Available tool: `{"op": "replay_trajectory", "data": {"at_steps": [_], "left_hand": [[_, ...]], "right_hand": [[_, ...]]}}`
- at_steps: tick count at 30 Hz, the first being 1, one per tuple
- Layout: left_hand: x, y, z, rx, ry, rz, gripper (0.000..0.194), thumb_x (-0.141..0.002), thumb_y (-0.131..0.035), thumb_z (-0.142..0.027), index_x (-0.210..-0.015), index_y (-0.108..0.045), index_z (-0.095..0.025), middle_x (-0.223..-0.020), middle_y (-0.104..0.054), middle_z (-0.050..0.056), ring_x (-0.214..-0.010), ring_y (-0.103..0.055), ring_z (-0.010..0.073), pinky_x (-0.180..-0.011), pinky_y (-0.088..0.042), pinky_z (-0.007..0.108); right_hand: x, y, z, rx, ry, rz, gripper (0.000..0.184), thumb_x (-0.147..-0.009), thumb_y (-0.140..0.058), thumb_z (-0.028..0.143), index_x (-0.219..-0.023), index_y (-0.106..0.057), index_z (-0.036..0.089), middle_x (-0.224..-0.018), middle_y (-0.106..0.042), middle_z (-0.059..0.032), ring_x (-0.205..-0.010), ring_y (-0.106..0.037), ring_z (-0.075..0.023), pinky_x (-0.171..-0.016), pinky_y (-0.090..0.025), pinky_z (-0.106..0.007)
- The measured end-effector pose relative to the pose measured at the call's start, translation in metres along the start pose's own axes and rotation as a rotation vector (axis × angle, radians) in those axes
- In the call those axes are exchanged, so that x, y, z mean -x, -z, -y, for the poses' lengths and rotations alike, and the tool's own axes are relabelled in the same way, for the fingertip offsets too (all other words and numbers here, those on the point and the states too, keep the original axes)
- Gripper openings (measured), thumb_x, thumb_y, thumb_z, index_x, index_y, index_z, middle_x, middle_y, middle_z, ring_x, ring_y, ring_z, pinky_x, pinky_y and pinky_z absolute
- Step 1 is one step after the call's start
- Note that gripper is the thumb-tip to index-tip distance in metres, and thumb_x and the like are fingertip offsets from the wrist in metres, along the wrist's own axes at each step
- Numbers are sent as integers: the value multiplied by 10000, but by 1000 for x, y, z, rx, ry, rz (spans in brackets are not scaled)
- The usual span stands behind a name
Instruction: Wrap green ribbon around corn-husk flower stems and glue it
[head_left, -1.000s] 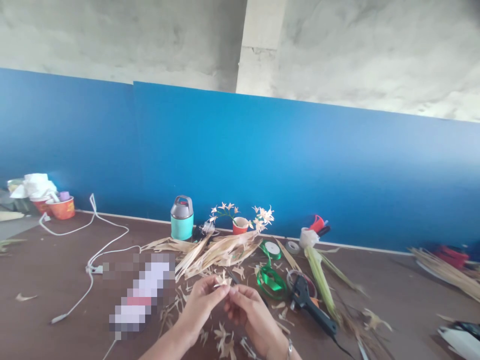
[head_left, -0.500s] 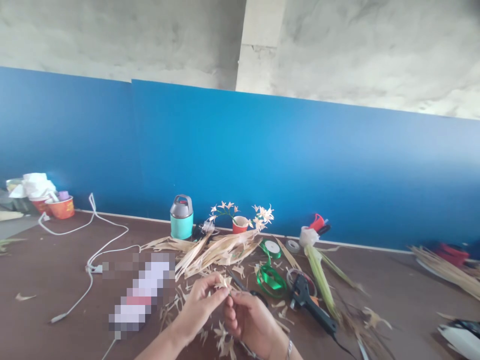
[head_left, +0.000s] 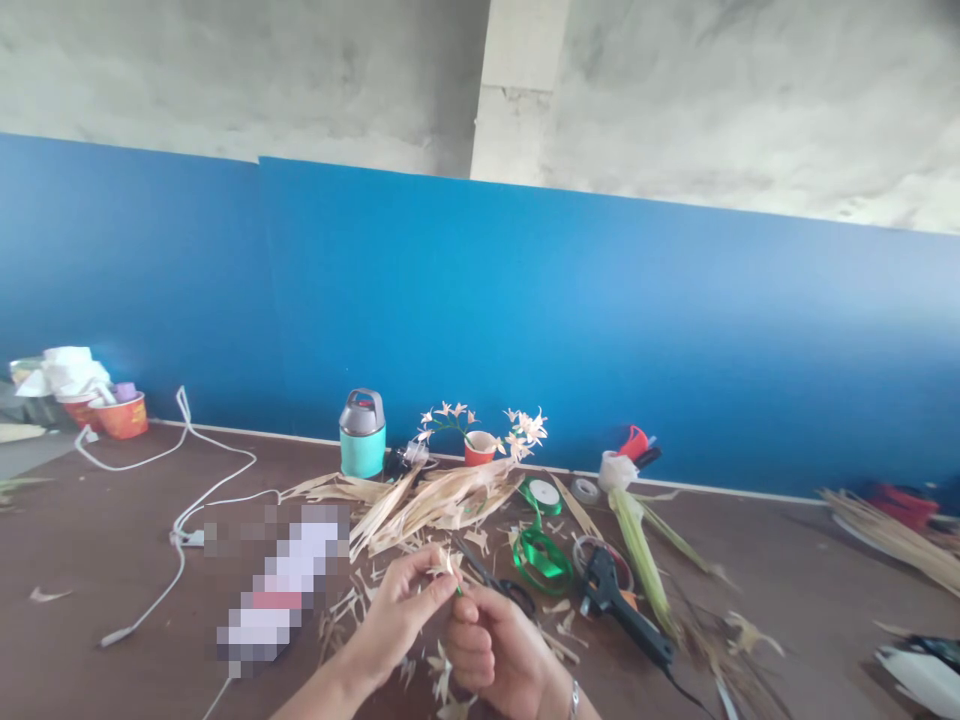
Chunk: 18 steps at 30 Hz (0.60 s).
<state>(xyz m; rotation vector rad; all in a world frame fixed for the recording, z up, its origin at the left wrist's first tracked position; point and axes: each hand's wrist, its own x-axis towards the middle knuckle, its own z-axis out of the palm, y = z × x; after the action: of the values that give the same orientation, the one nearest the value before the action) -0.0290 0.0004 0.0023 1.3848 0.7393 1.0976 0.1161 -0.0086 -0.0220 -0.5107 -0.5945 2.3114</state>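
Left hand (head_left: 405, 608) pinches pale flower (head_left: 445, 566) | right hand (head_left: 504, 640) grips its green stem (head_left: 459, 591) | far blossom sprays (head_left: 529, 430) by red cup (head_left: 479, 456) look finished | near loose flowers (head_left: 441, 668) seem left

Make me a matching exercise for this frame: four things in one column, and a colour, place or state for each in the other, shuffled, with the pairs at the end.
Things
1. small pale flower
2. glue gun
3. handled container
4. ribbon

Descriptions
A. turquoise body with a grey top
B. green, lying partly in loops
C. at the fingertips of the left hand
D. black, lying on the table

Pairs: 1-C, 2-D, 3-A, 4-B
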Motion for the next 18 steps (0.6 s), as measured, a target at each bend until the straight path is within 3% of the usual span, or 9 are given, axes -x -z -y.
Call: {"op": "replay_trajectory", "data": {"at_steps": [3, 6, 14, 18], "left_hand": [[-2, -1, 4, 94, 94, 35, 263, -802, -551, -413, -697, -525, -174, -557, -501, -43, -483, -507, 113, -515, -421, 237], [-4, 2, 10, 85, 93, -48, 255, -786, -579, -401, -692, -541, -168, -537, -484, -54, -459, -477, 94, -477, -398, 211], [-8, 4, 18, -30, 56, -212, 246, -750, -621, -379, -663, -570, -155, -630, -548, -25, -613, -502, 121, -591, -386, 213], [-6, 3, 20, -69, 58, -199, 252, -769, -599, -389, -679, -580, -154, -638, -540, -24, -626, -484, 122, -605, -376, 217]], "right_hand": [[-3, -5, -4, 175, 137, -232, 335, -711, -628, 445, -620, -568, 128, -430, -497, 33, -340, -387, -49, -344, -187, -163], [-6, -10, -7, 287, 285, -364, 397, -719, -622, 512, -713, -610, 116, -575, -603, -20, -425, -500, -84, -382, -275, -177], [-6, -11, -5, 579, 648, -550, 358, -563, -791, 416, -742, -597, 173, -603, -564, 39, -522, -450, -86, -476, -329, -194], [-6, -13, -4, 730, 659, -635, 357, -557, -775, 450, -675, -640, 141, -577, -575, 12, -524, -436, -102, -496, -334, -219]]}}
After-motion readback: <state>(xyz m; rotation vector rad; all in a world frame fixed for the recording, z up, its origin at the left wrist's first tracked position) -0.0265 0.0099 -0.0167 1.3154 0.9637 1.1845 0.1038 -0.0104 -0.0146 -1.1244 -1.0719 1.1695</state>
